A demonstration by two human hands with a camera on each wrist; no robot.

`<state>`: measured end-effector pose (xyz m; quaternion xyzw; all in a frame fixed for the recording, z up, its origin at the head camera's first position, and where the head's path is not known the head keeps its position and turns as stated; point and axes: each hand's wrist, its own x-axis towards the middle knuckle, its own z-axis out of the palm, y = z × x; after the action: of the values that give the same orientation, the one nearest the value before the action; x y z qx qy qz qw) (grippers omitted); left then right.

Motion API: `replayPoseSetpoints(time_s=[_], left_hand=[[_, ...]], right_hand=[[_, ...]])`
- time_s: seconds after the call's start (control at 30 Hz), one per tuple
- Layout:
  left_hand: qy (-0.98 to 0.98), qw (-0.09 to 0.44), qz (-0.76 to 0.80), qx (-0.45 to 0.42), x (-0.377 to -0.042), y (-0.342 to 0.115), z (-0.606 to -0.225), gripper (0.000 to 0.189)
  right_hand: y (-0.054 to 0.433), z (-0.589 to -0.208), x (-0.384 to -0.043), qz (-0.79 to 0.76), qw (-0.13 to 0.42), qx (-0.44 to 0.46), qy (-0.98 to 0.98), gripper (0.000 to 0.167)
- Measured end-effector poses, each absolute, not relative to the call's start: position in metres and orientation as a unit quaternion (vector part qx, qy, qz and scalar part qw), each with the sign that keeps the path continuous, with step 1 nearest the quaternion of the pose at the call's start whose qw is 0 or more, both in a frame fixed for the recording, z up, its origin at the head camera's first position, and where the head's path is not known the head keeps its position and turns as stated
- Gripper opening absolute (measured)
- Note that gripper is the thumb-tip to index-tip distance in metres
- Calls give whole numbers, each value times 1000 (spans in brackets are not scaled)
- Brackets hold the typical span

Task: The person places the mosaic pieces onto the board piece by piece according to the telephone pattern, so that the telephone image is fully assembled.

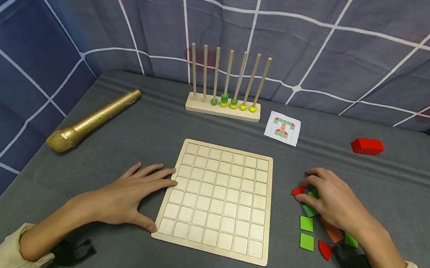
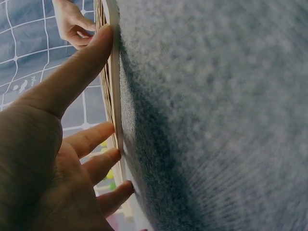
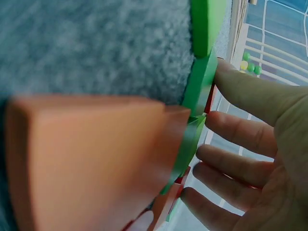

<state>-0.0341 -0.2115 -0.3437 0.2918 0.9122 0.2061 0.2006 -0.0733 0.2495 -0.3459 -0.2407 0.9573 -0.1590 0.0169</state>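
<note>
My left hand (image 1: 128, 199), fingers spread, rests along the left edge of a wooden grid board (image 1: 217, 199). Its thumb touches the lower left corner, and in the left wrist view the fingertips (image 2: 109, 36) meet the board's edge. My right hand (image 1: 333, 200) is over a loose group of coloured tiles, pinching a small red tile (image 1: 298, 190) between thumb and index finger. Green tiles (image 1: 309, 211) lie beneath it, with an orange tile (image 1: 331, 231) partly under the palm. Closer to me are light green squares (image 1: 306, 242) and a red quarter-round tile (image 1: 324, 250).
Behind the board stands a wooden peg rack (image 1: 223, 108) with green and yellow beads. A printed pattern card (image 1: 282, 128) lies beside it. A gold microphone (image 1: 93, 119) is at the left, a red block (image 1: 367, 146) at the far right. Grid-patterned cloth (image 1: 228, 28) encloses the table.
</note>
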Motion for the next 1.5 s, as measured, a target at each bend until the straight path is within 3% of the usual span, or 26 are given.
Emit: replayPoseSetpoints(time_s=[0.5,0.87,1.2,1.5], left_hand=[[913,198,202,292,-34,-212,-343,103],[913,202,207,286,-35,-212,-343,104],[913,208,210,280,-35,-210,-342,103],[913,208,209,283,-34,-210,-340,104]], right_hand=[[245,-343,-77,-132,-16,-279,951,19],[159,-322,-91,-187,-33,-341,921,19],[72,-329,-121,-187,34,-351,917,22],[44,-335,-134,-166,63,-330,927,24]])
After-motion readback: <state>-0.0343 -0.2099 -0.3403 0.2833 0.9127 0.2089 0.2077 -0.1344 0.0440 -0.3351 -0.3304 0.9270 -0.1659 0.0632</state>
